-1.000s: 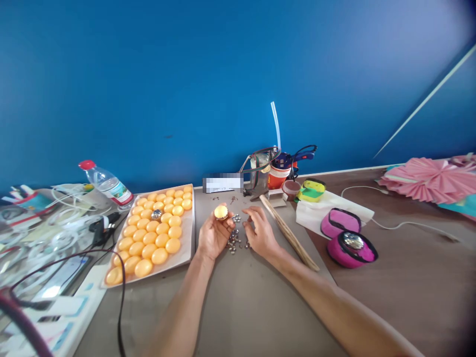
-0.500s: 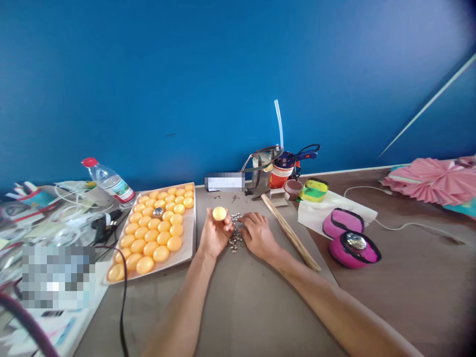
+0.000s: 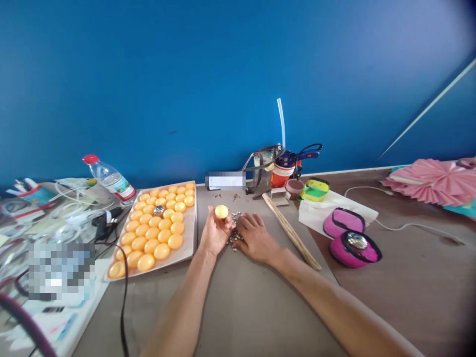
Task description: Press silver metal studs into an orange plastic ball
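My left hand is closed around a small round yellow-orange cup, its pale hollow side facing up. Just right of it my right hand lies palm down with fingers spread over a pile of small shiny metal pieces. Some of those pieces show between the two hands; others are covered by my right fingers. To the left, a white tray holds rows of glossy orange balls, with one silver piece among them.
Wooden sticks lie right of my right hand. Pink fabric pouches rest farther right. A bottle and tangled cables crowd the left. A red-and-white cup of tools stands by the blue wall.
My right hand has shifted slightly left, lower and flatter over the metal pieces. My left hand still holds the yellow-orange cup.
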